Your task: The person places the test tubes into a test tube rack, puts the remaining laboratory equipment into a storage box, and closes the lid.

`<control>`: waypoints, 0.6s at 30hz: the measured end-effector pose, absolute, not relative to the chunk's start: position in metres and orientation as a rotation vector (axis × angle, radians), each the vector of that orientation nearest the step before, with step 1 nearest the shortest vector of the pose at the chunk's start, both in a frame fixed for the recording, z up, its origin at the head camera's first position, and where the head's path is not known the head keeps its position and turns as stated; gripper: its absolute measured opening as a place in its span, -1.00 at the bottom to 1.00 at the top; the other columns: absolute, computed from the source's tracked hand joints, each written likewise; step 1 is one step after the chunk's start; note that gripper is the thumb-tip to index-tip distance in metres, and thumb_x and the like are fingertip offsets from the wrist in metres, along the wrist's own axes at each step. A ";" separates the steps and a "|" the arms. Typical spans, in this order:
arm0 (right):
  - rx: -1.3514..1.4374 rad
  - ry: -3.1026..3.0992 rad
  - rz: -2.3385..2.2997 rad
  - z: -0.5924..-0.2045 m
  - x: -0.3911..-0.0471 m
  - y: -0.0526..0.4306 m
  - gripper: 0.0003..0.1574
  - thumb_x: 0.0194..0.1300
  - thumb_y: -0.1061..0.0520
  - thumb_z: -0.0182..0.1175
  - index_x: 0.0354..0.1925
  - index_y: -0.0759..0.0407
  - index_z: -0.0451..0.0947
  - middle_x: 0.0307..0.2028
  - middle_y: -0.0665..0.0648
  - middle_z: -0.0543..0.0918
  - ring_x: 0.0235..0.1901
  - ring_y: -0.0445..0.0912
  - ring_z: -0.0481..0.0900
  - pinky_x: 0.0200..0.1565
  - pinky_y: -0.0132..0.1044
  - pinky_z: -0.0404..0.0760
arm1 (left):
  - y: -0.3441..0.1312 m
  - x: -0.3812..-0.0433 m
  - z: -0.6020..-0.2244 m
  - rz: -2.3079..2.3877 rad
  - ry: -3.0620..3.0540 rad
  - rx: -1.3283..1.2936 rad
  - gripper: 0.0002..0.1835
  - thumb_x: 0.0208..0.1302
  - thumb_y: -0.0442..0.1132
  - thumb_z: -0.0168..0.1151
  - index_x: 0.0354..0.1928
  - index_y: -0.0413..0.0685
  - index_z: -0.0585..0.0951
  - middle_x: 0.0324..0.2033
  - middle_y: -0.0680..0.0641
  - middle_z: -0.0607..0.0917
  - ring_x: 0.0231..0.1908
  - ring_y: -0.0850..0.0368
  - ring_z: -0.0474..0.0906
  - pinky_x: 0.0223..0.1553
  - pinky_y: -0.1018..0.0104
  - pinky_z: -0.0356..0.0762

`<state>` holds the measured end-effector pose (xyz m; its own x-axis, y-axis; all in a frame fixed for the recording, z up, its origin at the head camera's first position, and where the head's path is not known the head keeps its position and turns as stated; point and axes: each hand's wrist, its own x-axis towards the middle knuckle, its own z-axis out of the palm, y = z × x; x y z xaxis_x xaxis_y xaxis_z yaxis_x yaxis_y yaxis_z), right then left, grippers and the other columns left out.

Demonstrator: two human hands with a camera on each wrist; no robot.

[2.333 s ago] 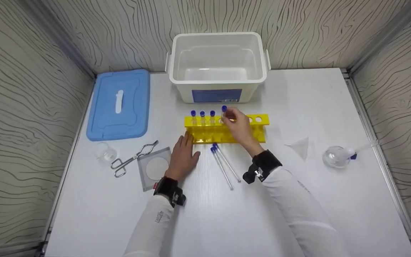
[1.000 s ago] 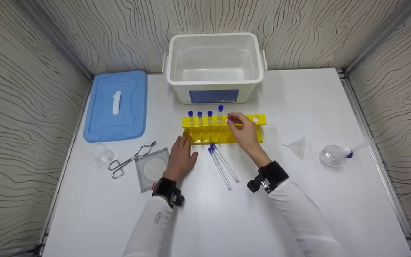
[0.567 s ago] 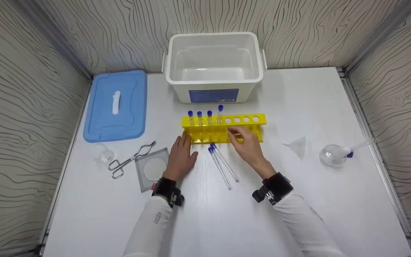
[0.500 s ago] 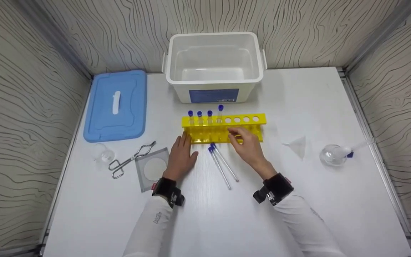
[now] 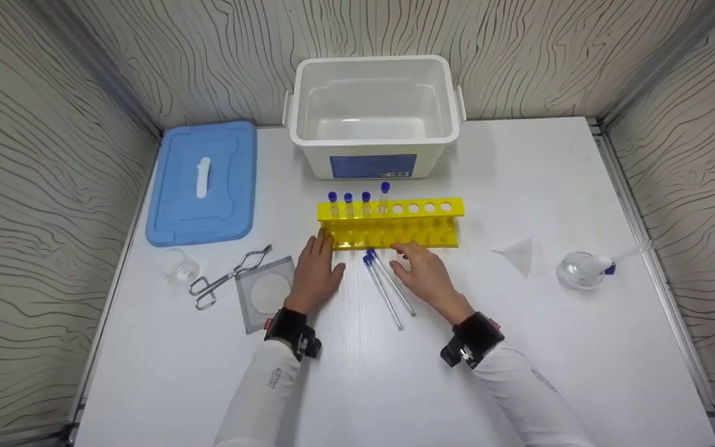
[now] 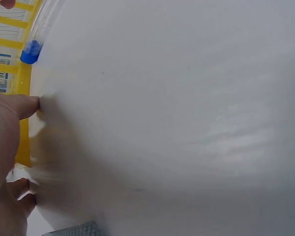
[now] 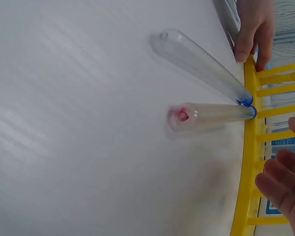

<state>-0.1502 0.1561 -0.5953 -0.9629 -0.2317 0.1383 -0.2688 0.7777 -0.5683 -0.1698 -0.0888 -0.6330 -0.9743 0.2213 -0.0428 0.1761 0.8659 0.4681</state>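
A yellow test tube rack (image 5: 357,236) stands mid-table. Several blue-capped test tubes (image 5: 365,197) stand in its left holes, the rightmost tube (image 5: 385,188) sitting higher than the others. My left hand (image 5: 315,276) touches the rack's front left end with straight fingers. In front of the rack lie two capped tubes (image 5: 383,293), caps towards it. To their right hovers my right hand (image 5: 424,273), fingers loosely bent and holding nothing. In the right wrist view one lying tube (image 7: 219,113) has a red spot at its rounded end; the other tube (image 7: 201,64) looks clear.
Behind the rack stands an open white bin (image 5: 376,146); its blue lid (image 5: 227,180) lies at left. Left of my hands are a small glass vessel (image 5: 184,268), metal tongs (image 5: 227,277) and a grey-edged packet (image 5: 264,295). A funnel (image 5: 521,256) and a flask (image 5: 580,271) are at right.
My right hand has let go of the fourth tube, now standing in the rack, and has come back towards me, beside the lying tubes. The left hand has stayed at the rack's end.
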 end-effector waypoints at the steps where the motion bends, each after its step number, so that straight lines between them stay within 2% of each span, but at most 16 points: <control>1: 0.401 -2.934 0.928 -0.596 -0.150 0.155 -0.57 0.33 0.09 0.28 0.13 0.19 0.59 -0.09 0.22 0.72 -0.13 0.06 0.69 -0.06 -0.07 0.70 | -0.089 -0.170 -0.633 0.721 2.939 0.310 -0.24 0.41 0.00 0.10 0.51 -0.20 0.16 0.56 -0.21 0.07 0.53 -0.25 0.05 0.54 -0.07 0.07; 7: 0.335 -3.082 0.882 -0.598 -0.147 0.144 -0.51 0.34 0.03 0.25 0.18 0.19 0.57 0.02 0.20 0.69 -0.03 0.07 0.67 0.09 -0.04 0.66 | -0.089 -0.169 -0.633 0.726 2.936 0.312 -0.24 0.42 0.01 0.10 0.52 -0.18 0.14 0.57 -0.19 0.05 0.53 -0.25 0.04 0.54 -0.06 0.05; 13: 0.374 -3.100 0.815 -0.603 -0.147 0.135 -0.54 0.30 0.08 0.28 0.11 0.26 0.62 -0.06 0.27 0.70 -0.16 0.12 0.69 -0.05 -0.04 0.69 | -0.090 -0.170 -0.634 0.730 2.948 0.330 -0.24 0.41 0.00 0.11 0.51 -0.20 0.16 0.56 -0.22 0.08 0.52 -0.26 0.06 0.53 -0.08 0.07; 18: 0.379 -3.121 0.773 -0.605 -0.148 0.130 -0.56 0.28 0.12 0.28 0.08 0.31 0.63 -0.09 0.30 0.69 -0.15 0.14 0.68 -0.07 -0.03 0.69 | -0.090 -0.170 -0.633 0.728 2.946 0.332 -0.25 0.41 0.00 0.11 0.51 -0.21 0.18 0.55 -0.23 0.09 0.51 -0.28 0.07 0.53 -0.08 0.08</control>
